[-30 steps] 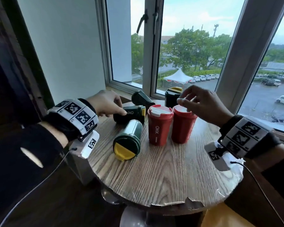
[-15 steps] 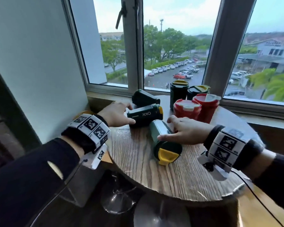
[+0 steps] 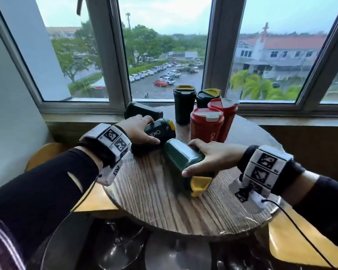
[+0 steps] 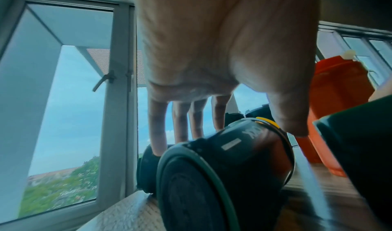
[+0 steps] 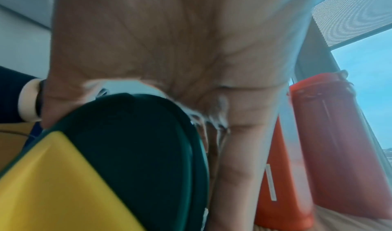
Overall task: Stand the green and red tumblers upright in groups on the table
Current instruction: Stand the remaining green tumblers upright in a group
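Two red tumblers [image 3: 207,125] [image 3: 224,115] stand upright together on the round wooden table [image 3: 154,201], with two green tumblers [image 3: 184,106] [image 3: 208,97] upright behind them. Three green tumblers lie on their sides. My left hand [image 3: 139,129] grips the middle one [image 3: 160,131], thumb on the near side and fingers over the far side [image 4: 244,150]. My right hand [image 3: 209,158] grips the nearest lying green tumbler [image 3: 183,162] near its yellow-tabbed lid [image 5: 106,159]. The third lying tumbler [image 3: 142,112] rests behind my left hand by the window sill.
A window sill and frame [image 3: 281,115] run close behind the table. A white wall [image 3: 8,114] stands to the left. Yellow-orange seats [image 3: 293,240] sit beside the table on both sides, and a dark stool base [image 3: 121,246] is below.
My right hand left the red tumbler's lid, came down onto the nearest lying green tumbler and now grips it. My left hand closed further round the middle lying tumbler. The head view shifted right.
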